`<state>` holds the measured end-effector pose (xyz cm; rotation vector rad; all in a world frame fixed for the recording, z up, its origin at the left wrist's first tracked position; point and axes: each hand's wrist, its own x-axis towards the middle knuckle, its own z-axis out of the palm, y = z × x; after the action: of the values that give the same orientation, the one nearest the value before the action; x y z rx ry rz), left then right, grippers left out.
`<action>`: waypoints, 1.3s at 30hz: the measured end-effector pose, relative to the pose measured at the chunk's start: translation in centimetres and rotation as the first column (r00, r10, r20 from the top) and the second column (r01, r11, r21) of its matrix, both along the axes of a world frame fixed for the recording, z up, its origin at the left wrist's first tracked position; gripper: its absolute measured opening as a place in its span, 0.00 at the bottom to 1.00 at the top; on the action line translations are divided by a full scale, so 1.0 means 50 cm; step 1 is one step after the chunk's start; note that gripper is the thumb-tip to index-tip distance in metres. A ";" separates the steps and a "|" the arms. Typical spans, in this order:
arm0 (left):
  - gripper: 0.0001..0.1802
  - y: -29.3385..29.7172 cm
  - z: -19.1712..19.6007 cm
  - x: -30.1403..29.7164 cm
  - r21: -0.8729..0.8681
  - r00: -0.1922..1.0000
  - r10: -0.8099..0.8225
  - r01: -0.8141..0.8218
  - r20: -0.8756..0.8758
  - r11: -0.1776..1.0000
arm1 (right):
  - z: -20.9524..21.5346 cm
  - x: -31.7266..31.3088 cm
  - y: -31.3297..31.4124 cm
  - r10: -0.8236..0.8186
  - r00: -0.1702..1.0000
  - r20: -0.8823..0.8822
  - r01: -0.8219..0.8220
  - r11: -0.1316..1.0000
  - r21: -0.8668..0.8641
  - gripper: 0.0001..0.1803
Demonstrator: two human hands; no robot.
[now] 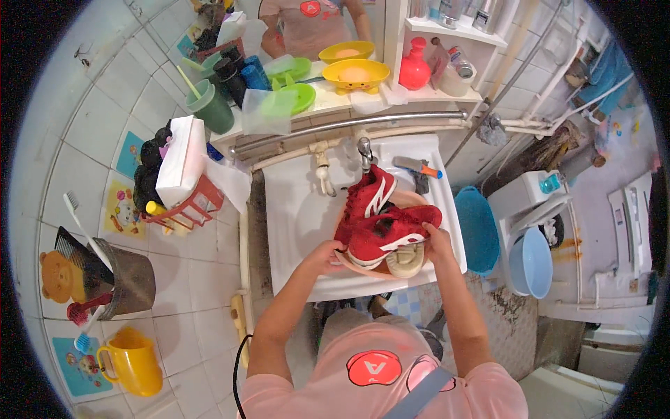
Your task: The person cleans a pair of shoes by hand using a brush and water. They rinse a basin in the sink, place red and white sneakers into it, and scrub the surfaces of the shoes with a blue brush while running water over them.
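A pair of red sneakers with white stripes lies piled in a peach plastic basin (363, 270), which rests in the white sink (293, 258). One sneaker (371, 192) leans at the back near the tap. The other sneaker (394, 234) lies across the front, over a beige padded piece (405, 261) that looks like an insole. My left hand (324, 257) is closed on the basin's left rim, close to the front sneaker's toe. On the opposite side, my right hand (437, 243) grips the basin's right edge, its thumb against the sneaker's heel. Some fingers are hidden underneath.
Behind the basin stands a metal tap (364, 150). A brush (417, 167) with an orange-tipped handle lies on the sink's back right corner. To the right are a blue tub (477, 230) and a light blue basin (530, 262). A shelf with a yellow dish (356, 75) runs along the back.
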<state>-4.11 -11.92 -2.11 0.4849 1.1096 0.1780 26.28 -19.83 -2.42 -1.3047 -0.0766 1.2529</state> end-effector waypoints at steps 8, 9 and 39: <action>0.22 -0.013 -0.131 -0.045 -0.037 0.985 0.171 -0.171 -0.011 0.985 | 0.021 -0.058 0.053 0.191 0.929 0.317 -0.218 0.975 0.049 0.21; 0.24 -0.013 -0.143 -0.049 -0.027 0.983 0.163 -0.166 -0.083 0.986 | 0.007 -0.059 0.057 0.198 0.929 0.313 -0.220 0.975 0.038 0.21; 0.34 0.061 -0.043 0.067 0.895 0.940 -0.115 0.340 -0.320 0.290 | 0.354 -0.059 0.026 0.245 -0.135 0.960 0.035 0.969 -0.243 0.08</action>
<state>-0.76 -8.85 -4.26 1.7978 1.0093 0.5583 23.35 -18.51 15.28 -2.2304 -1.2842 -0.0468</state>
